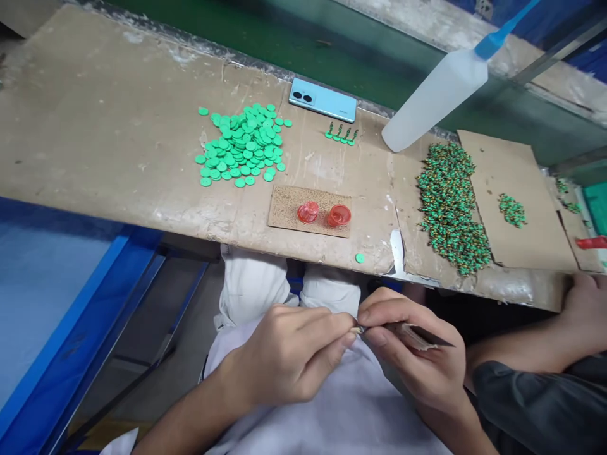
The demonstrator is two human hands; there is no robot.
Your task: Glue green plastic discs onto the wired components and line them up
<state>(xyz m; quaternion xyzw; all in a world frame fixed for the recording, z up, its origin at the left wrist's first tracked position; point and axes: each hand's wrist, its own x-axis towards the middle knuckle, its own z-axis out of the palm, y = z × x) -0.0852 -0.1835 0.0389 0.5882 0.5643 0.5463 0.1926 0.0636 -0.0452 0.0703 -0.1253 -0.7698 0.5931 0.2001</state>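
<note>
In front of my lap, both hands meet with their fingertips almost touching. My left hand (303, 354) pinches a tiny pale and dark piece (359, 329), mostly covered by the fingers, so I cannot make out its kind. My right hand (417, 354) pinches at the same spot from the other side. Between its fingers and palm also lies a thin, dark brown strip (422, 336) with a pale, frayed edge. Just beyond the hands, a single green disc (360, 258) lies near the table's front edge.
On the cardboard-covered table (118, 126) are a heap of green discs (246, 145), several small figures on discs (341, 134), a phone (322, 101), red cups (339, 216) on a brown board (284, 218), a white bottle (436, 101) and piled green-gold pieces (450, 208). Another person's arm (531, 341) is at right.
</note>
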